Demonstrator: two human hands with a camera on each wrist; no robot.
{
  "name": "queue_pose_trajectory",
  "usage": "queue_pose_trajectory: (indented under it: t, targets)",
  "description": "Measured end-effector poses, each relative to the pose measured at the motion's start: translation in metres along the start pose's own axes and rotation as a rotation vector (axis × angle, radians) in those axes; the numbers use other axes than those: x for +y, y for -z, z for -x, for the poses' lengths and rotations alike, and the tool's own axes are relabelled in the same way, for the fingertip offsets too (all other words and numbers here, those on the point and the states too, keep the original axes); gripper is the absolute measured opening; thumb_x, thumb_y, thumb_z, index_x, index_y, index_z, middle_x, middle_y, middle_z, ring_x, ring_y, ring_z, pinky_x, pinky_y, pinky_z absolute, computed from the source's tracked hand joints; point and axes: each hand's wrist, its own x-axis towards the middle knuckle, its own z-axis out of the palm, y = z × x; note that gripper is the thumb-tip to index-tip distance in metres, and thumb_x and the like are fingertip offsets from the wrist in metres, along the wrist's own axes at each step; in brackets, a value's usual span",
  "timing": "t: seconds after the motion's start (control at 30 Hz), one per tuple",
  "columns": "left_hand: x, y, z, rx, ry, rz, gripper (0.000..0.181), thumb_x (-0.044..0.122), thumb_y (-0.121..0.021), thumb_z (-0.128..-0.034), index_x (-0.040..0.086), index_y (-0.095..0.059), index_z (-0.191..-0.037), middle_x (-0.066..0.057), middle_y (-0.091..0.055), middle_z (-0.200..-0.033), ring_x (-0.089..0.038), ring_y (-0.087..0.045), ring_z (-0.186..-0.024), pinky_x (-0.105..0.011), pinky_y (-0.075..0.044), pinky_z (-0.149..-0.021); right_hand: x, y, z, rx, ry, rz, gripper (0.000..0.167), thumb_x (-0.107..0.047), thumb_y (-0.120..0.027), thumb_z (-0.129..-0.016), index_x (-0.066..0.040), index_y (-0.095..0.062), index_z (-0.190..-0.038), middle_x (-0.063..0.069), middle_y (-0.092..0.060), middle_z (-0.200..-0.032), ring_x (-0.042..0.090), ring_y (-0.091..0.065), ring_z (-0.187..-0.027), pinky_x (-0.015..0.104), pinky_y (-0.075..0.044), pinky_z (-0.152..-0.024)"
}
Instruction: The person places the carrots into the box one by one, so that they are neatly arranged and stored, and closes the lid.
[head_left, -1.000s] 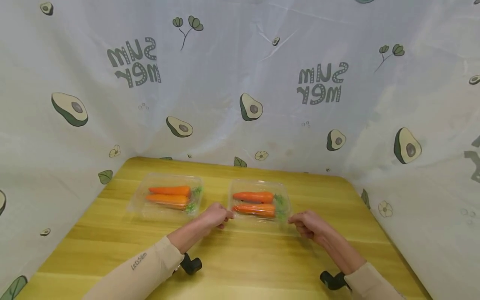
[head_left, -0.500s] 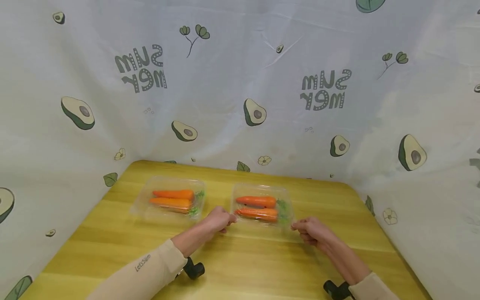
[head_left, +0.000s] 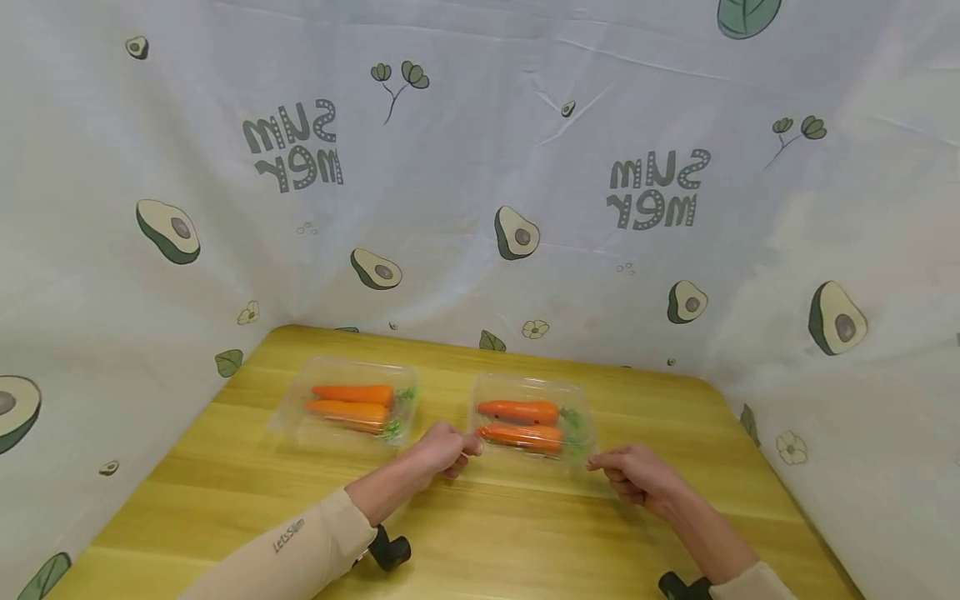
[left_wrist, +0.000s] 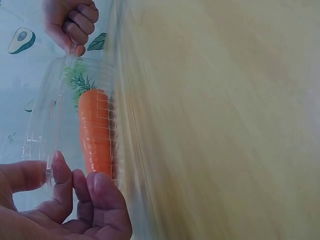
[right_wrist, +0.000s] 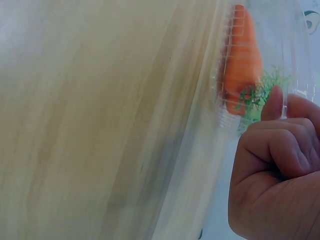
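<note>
Two orange carrots (head_left: 517, 411) with green tops lie inside a clear plastic box (head_left: 534, 382) on the table. My left hand (head_left: 444, 451) pinches the rim at the box's near left corner; in the left wrist view the thumb and forefinger (left_wrist: 61, 170) meet on the clear edge. At the near right corner my right hand (head_left: 637, 477) pinches the rim between thumb and forefinger, its other fingers curled in, as the right wrist view shows. The box's far side is partly blurred by reflections.
Left of it stands a second clear box (head_left: 360, 367) holding two more carrots (head_left: 349, 411). Beneath both is a yellow wooden table (head_left: 495, 533). A pale curtain (head_left: 450, 183) with avocado prints rises around the table's back and sides.
Everything in the head view shifts slightly right and down together, as the camera turns. Both hands stay on the same corners of the box, which keeps its place on the table.
</note>
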Motion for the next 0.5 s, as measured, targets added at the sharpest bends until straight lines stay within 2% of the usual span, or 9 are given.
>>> queue_pose_trajectory:
  t: [0.27, 0.4, 0.47, 0.5]
  targets:
    - [-0.0004, 0.004, -0.0007, 0.007, 0.007, 0.015, 0.026, 0.019, -0.063, -0.0943, -0.005, -0.073, -0.101, -0.006, -0.058, -0.091, -0.016, -0.046, -0.07, -0.026, -0.045, -0.057, -0.0041, -0.0024, -0.0063, 0.009, -0.013, 0.009, 0.038, -0.025, -0.057, -0.102, 0.009, -0.066, -0.115, -0.01, -0.028, -0.052, 0.005, -0.02, -0.045, 0.023, -0.022, -0.046]
    - [-0.0041, 0.0023, 0.0001, -0.007, 0.018, 0.03, 0.024, 0.021, -0.064, -0.0946, -0.002, -0.07, -0.091, -0.003, -0.054, -0.081, -0.014, -0.046, -0.066, -0.025, -0.045, -0.055, -0.0007, -0.0019, -0.0044, -0.003, -0.036, -0.013, 0.035, -0.027, -0.061, -0.1, 0.006, -0.07, -0.11, -0.01, -0.027, -0.052, 0.006, -0.019, -0.044, 0.024, -0.022, -0.045]
    - [-0.0064, 0.0016, 0.0017, -0.02, 0.025, 0.04, 0.024, 0.022, -0.063, -0.0955, 0.0, -0.065, -0.085, -0.002, -0.048, -0.073, -0.013, -0.043, -0.061, -0.024, -0.043, -0.053, 0.0008, -0.0011, -0.0032, -0.014, -0.044, -0.018, 0.037, -0.028, -0.061, -0.1, 0.006, -0.07, -0.111, -0.01, -0.026, -0.052, 0.006, -0.019, -0.044, 0.024, -0.023, -0.045]
    - [-0.007, 0.002, 0.0041, -0.03, 0.028, 0.043, 0.024, 0.023, -0.062, -0.0965, 0.0, -0.063, -0.087, -0.002, -0.046, -0.072, -0.013, -0.042, -0.06, -0.024, -0.043, -0.053, 0.0014, -0.0004, -0.0025, -0.023, -0.04, -0.01, 0.04, -0.029, -0.059, -0.101, 0.008, -0.069, -0.114, -0.01, -0.025, -0.052, 0.006, -0.018, -0.044, 0.024, -0.022, -0.045]
